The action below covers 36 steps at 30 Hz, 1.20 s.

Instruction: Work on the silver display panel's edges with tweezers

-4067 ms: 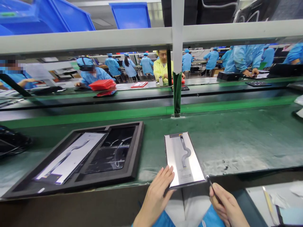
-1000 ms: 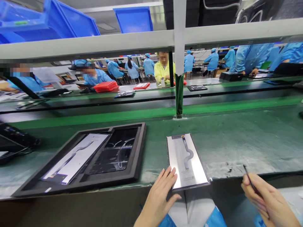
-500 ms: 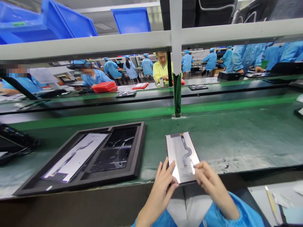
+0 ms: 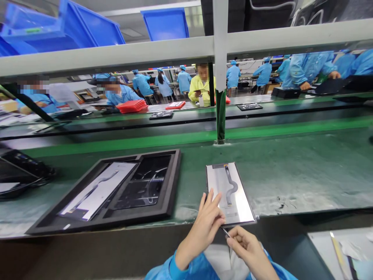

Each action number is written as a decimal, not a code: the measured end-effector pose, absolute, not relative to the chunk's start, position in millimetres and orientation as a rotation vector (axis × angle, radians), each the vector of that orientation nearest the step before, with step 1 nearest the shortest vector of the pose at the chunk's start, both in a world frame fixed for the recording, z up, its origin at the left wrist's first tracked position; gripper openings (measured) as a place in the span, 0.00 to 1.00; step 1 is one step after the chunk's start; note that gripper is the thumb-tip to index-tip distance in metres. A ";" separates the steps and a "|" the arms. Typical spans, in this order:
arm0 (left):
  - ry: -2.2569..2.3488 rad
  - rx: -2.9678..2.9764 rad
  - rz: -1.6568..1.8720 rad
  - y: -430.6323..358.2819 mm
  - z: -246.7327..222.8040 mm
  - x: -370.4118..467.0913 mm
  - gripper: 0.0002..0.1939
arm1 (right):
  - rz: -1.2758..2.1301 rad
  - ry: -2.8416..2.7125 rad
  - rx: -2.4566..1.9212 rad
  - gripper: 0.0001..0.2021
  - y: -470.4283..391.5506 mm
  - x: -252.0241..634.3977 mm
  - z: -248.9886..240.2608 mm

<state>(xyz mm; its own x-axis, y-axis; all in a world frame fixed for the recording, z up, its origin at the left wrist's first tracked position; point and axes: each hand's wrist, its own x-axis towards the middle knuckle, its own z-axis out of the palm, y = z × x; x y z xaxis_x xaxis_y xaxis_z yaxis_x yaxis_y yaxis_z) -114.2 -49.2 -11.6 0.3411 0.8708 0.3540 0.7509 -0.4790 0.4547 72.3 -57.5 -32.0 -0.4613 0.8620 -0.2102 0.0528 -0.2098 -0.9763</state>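
A flat display panel (image 4: 241,194) with a silvery back and a curved grey ribbon cable (image 4: 231,187) lies on the green bench near its front edge. My left hand (image 4: 207,221) rests on the panel's lower left corner, upper fingers spread, thumb and a fingertip close together at the near edge. Just below that edge, my right hand (image 4: 244,245) pinches a thin dark tool (image 4: 225,232), whose far end reaches my left thumb. The tool's tip is too small to make out.
Left of the panel, a black foam tray (image 4: 174,186) holds another silvery panel (image 4: 100,184) and a dark glossy one (image 4: 145,182). A post (image 4: 220,116) rises behind. Co-workers sit across the line. Papers lie on a surface (image 4: 323,249) at lower right.
My right hand has moved off the panel's right side, down and left to below its near edge. The thin dark tool now shows in it. My left hand has shifted slightly; the view has moved a little.
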 end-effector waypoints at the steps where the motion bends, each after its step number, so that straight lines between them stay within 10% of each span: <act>1: 1.498 2.397 0.826 -52.0 -12.2 -115.6 0.09 | 1.780 -1.386 -1.078 0.27 -57.7 70.7 -35.7; 36: 1.479 2.713 0.797 -57.1 2.2 -102.9 0.11 | 1.814 -1.143 -1.026 0.30 -70.1 56.2 -52.5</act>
